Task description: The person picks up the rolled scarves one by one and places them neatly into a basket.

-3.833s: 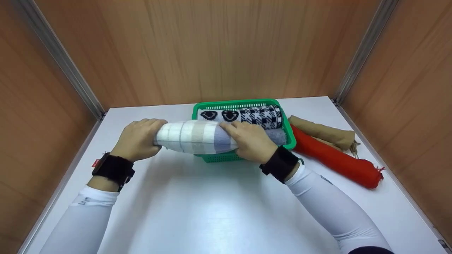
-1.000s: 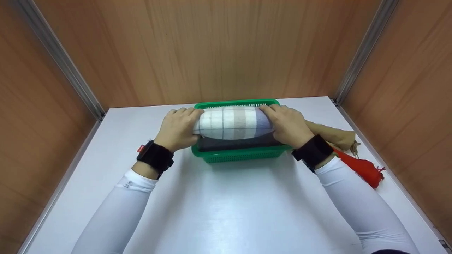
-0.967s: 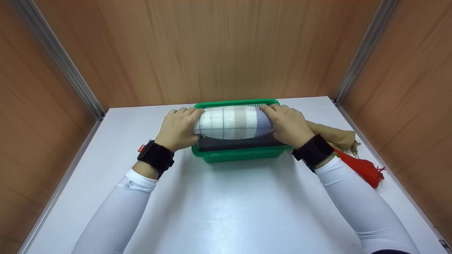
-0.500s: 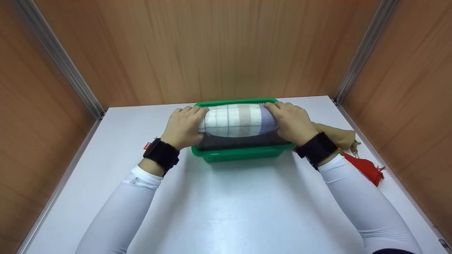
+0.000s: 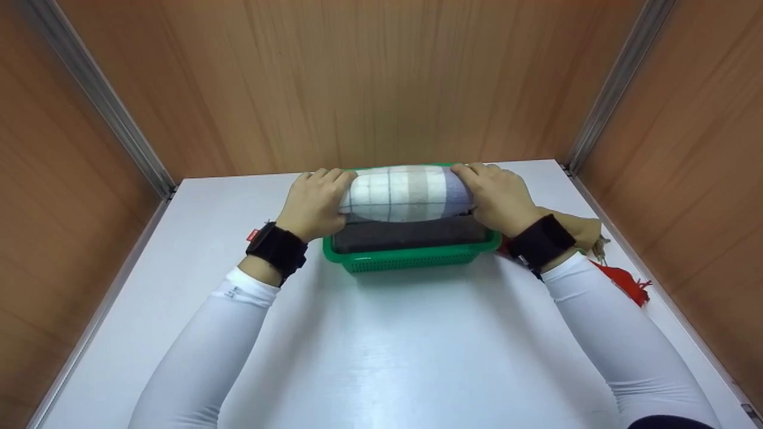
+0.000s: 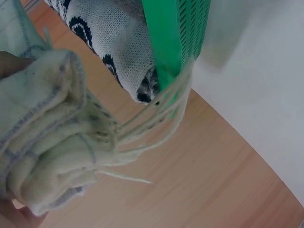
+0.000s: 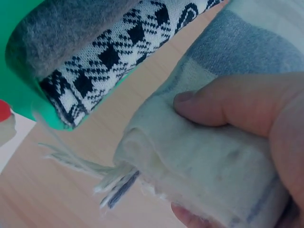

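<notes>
A rolled plaid scarf (image 5: 399, 193) in white, beige and lilac is held level above the green basket (image 5: 411, 259). My left hand (image 5: 316, 202) grips its left end, and my right hand (image 5: 501, 196) grips the right end. Loose fringe (image 6: 156, 118) hangs from the roll in the left wrist view. In the right wrist view my thumb (image 7: 223, 102) presses on the cloth. Inside the basket lie a dark grey roll (image 5: 411, 232) and a black-and-white patterned knit roll (image 7: 109, 52), which the plaid scarf hides in the head view.
Right of the basket lie a tan rolled scarf (image 5: 569, 226) and a red rolled scarf (image 5: 623, 283), both partly behind my right arm. The white table (image 5: 369, 345) is bounded by wooden panels (image 5: 381, 83) at the back and sides.
Both hands have carried the plaid scarf right and away from me, from in front of the basket to over its back part. Over the last second it moved slightly farther back.
</notes>
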### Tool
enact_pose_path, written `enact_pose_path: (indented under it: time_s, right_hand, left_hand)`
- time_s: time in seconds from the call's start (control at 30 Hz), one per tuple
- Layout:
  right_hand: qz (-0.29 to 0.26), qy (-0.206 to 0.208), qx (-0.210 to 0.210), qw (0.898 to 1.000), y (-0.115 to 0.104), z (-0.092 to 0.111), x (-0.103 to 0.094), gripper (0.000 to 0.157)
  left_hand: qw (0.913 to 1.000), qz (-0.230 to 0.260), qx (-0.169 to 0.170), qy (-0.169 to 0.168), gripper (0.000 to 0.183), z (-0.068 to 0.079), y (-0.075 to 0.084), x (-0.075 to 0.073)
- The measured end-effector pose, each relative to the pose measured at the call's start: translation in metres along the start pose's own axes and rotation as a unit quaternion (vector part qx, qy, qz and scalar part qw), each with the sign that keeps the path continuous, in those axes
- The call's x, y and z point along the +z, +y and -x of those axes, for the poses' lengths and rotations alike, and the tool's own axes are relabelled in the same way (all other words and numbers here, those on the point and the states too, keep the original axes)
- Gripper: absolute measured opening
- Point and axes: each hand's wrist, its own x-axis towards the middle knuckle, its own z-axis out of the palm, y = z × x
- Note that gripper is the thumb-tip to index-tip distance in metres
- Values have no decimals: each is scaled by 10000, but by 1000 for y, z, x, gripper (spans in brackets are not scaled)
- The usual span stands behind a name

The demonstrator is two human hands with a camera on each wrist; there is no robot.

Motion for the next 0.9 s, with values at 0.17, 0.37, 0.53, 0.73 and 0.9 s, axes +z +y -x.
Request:
enact_pose_path:
  time_s: [0.17,0.37,0.53,0.73,0.9]
  right_hand:
    - [12,25,-8,10000,3,-3,-4,76]
    - [67,84,-25,9999,6,-7,-5,76]
    - [98,121,-51,9999,9,-10,-6,75]
    - [89,188,-14,9998,11,-15,-13,72]
    - [71,162,21,9998,13,-21,-17,74]
  left_hand:
    - [9999,-15,95,49,63,-6,-2,-2]
    - [9999,-63,106,64,62,-10,-5,-4]
    - [9998,-131,121,86,61,-14,-6,-7]
    - [9999,-105,74,46,63,-22,-6,-12]
    - [10000,-17,16,54,64,-25,-6,-15]
